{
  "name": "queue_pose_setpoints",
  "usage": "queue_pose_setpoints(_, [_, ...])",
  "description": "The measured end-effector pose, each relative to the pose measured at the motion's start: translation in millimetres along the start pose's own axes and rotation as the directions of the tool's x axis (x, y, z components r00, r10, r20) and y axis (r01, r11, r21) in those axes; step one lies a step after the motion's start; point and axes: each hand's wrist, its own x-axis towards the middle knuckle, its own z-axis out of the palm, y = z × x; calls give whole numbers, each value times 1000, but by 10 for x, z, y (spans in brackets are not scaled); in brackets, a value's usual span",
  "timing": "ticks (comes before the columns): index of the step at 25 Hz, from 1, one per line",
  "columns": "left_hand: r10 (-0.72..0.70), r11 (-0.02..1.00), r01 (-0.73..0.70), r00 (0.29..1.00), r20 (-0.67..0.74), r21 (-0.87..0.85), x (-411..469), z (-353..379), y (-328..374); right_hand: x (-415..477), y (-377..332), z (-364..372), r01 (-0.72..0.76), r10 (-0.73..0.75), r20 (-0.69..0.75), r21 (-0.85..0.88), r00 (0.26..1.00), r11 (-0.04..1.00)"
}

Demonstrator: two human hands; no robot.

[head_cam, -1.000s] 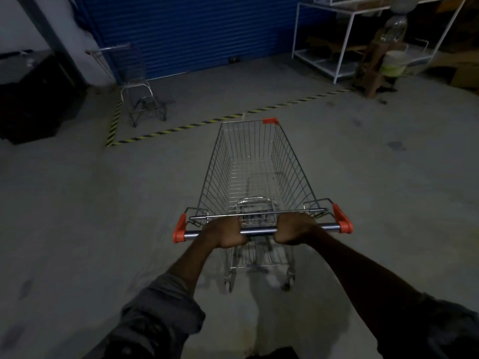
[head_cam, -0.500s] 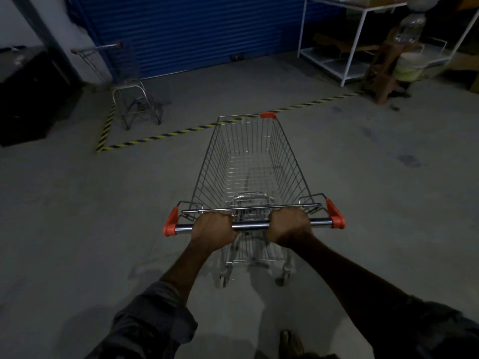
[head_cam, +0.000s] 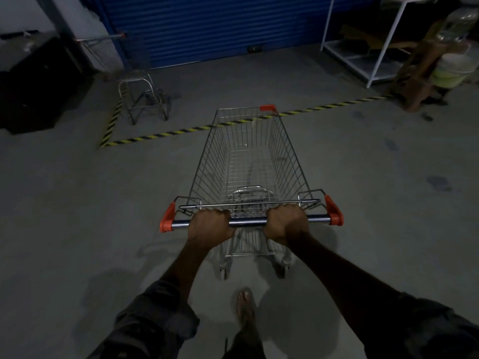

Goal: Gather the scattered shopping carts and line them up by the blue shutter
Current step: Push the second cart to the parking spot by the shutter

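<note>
An empty wire shopping cart [head_cam: 248,161] with orange corner caps stands straight ahead of me on the concrete floor. My left hand [head_cam: 211,226] and my right hand [head_cam: 285,224] both grip its metal handle bar [head_cam: 247,222], one on each side of the middle. The cart's front edge overlaps the yellow-black floor stripe [head_cam: 181,132]. A second cart [head_cam: 124,73] stands at the far left, inside the stripe, close to the blue shutter [head_cam: 220,27].
A dark bulky box [head_cam: 33,84] sits at the left. A white metal rack [head_cam: 363,53] and a wooden stool [head_cam: 425,73] with a pale bucket stand at the far right. My foot [head_cam: 245,307] shows on the floor behind the cart.
I have walked forward with the cart towards the shutter. The striped line and the parked cart are nearer, and my foot has come into view.
</note>
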Motion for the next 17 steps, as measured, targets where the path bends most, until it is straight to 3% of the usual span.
queue_pose_setpoints(2, [-24, 1000, 24, 1000, -8, -9, 369, 78, -56, 384, 169, 67, 58, -51, -208, 28, 977, 998])
queue_pose_setpoints(4, [-42, 998, 42, 999, 0, -44, 743, 164, -140, 758, 337, 185, 177, -154, -461, 8, 874, 984])
queue_pose_setpoints(6, [-50, 996, 49, 999, -13, -74, 1115, 247, -230, 1127, 465, 131, 214, -169, -541, 20, 824, 977])
queue_pose_setpoints(8, [-48, 993, 45, 999, -23, -112, 1531, 304, -342, 1534, 521, 21, 169, -155, -534, -23, 831, 985])
queue_pose_setpoints(13, [-10, 986, 5, 1000, -24, -168, 2478, 432, -631, 2529, 689, -235, 7, -25, -255, -68, 967, 998])
queue_pose_setpoints(17, [-4, 987, 7, 1000, 19, -160, 3209, 493, -831, 3273, 825, -423, -24, 12, -250, -44, 968, 999])
